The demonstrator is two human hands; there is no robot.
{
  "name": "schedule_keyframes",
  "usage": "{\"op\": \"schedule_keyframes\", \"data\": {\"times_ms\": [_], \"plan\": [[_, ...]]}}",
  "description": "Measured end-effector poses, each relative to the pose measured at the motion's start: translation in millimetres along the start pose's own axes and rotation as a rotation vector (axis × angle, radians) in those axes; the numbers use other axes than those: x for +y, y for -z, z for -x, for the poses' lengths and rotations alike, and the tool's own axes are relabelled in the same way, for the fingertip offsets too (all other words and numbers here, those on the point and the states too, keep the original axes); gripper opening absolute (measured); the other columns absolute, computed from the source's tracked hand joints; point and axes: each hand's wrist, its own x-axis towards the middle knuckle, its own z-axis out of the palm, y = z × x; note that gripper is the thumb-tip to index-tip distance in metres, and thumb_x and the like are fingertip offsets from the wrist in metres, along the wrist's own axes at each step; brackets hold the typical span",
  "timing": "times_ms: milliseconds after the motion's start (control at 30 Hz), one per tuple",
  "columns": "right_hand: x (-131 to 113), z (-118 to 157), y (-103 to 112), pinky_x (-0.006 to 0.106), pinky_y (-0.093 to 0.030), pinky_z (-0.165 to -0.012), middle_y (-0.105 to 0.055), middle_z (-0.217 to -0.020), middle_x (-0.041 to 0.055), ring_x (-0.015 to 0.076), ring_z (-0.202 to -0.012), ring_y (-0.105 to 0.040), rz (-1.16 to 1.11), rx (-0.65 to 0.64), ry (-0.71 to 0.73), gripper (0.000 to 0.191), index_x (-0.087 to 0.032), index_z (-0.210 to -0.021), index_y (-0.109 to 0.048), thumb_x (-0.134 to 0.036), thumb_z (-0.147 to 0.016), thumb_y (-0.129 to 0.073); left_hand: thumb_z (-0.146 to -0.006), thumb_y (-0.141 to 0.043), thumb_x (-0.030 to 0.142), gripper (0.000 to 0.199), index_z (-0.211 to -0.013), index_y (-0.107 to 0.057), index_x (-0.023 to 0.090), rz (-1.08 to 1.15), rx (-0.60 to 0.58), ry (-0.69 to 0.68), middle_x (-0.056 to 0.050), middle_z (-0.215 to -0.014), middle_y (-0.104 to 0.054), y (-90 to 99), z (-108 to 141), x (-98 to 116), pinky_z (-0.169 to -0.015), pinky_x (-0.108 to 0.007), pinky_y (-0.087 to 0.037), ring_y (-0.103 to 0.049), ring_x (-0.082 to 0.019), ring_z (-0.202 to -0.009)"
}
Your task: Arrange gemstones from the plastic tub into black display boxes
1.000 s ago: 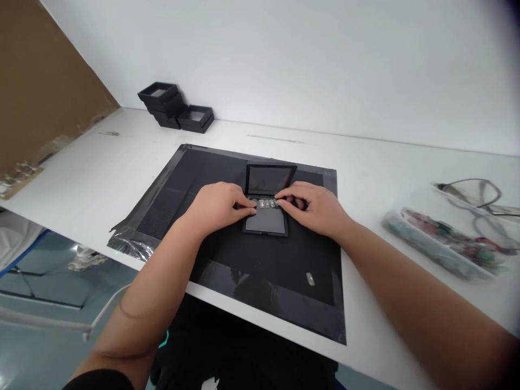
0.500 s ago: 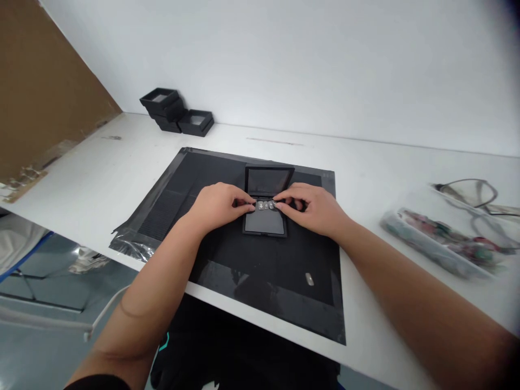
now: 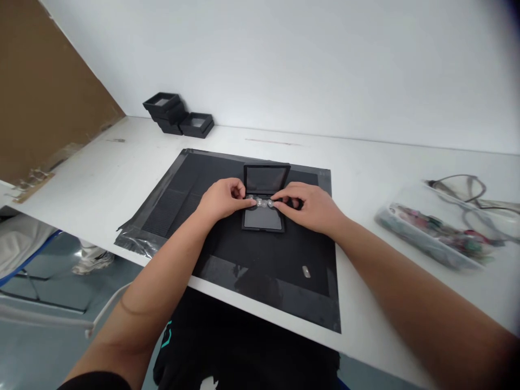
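An open black case (image 3: 263, 219) lies on the mat (image 3: 260, 276); its raised lid (image 3: 266, 180) backs a row of clear pieces (image 3: 264, 203). Left hand (image 3: 221, 199): fingers parted, thumb at the row's left end. Right hand (image 3: 314, 207): thumb and forefinger pinch the right-end piece (image 3: 270, 203). Black frames (image 3: 164, 111) stand at the bench's (image 3: 361, 168) far edge, left; a filled tray (image 3: 430, 241), right.

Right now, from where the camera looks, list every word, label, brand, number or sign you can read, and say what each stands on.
No word, brand or number is readable.
Small clear pieces in the open black case: one seems to bear a "+"-like mark, too small to be sure.
Dark clothing: teal marks, too partial to read.
Loose piece on the black mat: nothing legible.
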Motion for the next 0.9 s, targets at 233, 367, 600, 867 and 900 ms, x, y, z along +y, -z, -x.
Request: {"op": "schedule_keyframes", "data": {"times_ms": [233,367,600,867,900], "plan": [[-0.3,-0.1,1.0,0.029,-0.041,-0.06,-0.068,-0.085,0.0018,0.0127,-0.062,-0.053,-0.01,-0.015,-0.023,0.019,-0.026,-0.096,-0.076,-0.036,-0.087,-0.063,-0.075,-0.072,0.05,0.035,-0.081,-0.054,0.021,0.004,-0.047,0.017,0.002,-0.072,-0.061,3.4,-2.0,-0.9,-0.058,-0.024,-0.038,-0.054,-0.011,-0.063],[-1.1,-0.5,0.7,0.029,-0.041,-0.06,-0.068,-0.085,0.0018,0.0127,-0.062,-0.053,0.005,-0.01,-0.021,0.018,-0.026,-0.096,-0.076,-0.035,-0.087,-0.063,-0.081,-0.065,0.051,0.032,-0.08,-0.056,0.021,-0.036,-0.028,0.041,0.0,-0.073,-0.063,2.1,-1.2,2.1,-0.058,-0.024,-0.038,-0.055,-0.012,-0.064],[0.4,0.4,-0.3,0.029,-0.041,-0.06,-0.067,-0.085,0.0012,0.0123,-0.061,-0.053,0.004,-0.008,-0.022,0.018,-0.026,-0.096,-0.075,-0.036,-0.087,-0.062,-0.077,-0.07,0.047,0.029,-0.08,-0.058,0.021,-0.094,0.018,0.066,0.0,-0.075,-0.066,-0.4,-0.2,5.1,-0.058,-0.025,-0.039,-0.057,-0.014,-0.066],[-0.9,0.2,0.3,0.03,-0.041,-0.06,-0.068,-0.087,0.0019,0.0128,-0.062,-0.053,0.021,-0.015,-0.033,0.021,-0.025,-0.1,-0.073,-0.036,-0.087,-0.061,-0.077,-0.07,0.05,0.032,-0.08,-0.058,0.02,-0.076,0.024,0.083,0.0,-0.076,-0.066,0.0,-1.4,4.2,-0.06,-0.026,-0.04,-0.057,-0.014,-0.066],[-0.5,0.5,0.2,0.03,-0.041,-0.06,-0.068,-0.087,0.0021,0.0129,-0.062,-0.053,0.022,-0.015,-0.033,0.022,-0.025,-0.102,-0.073,-0.036,-0.087,-0.061,-0.076,-0.07,0.05,0.032,-0.08,-0.058,0.021,-0.073,0.025,0.083,0.0,-0.076,-0.066,-0.3,-1.3,4.3,-0.059,-0.025,-0.039,-0.058,-0.014,-0.066]]}}
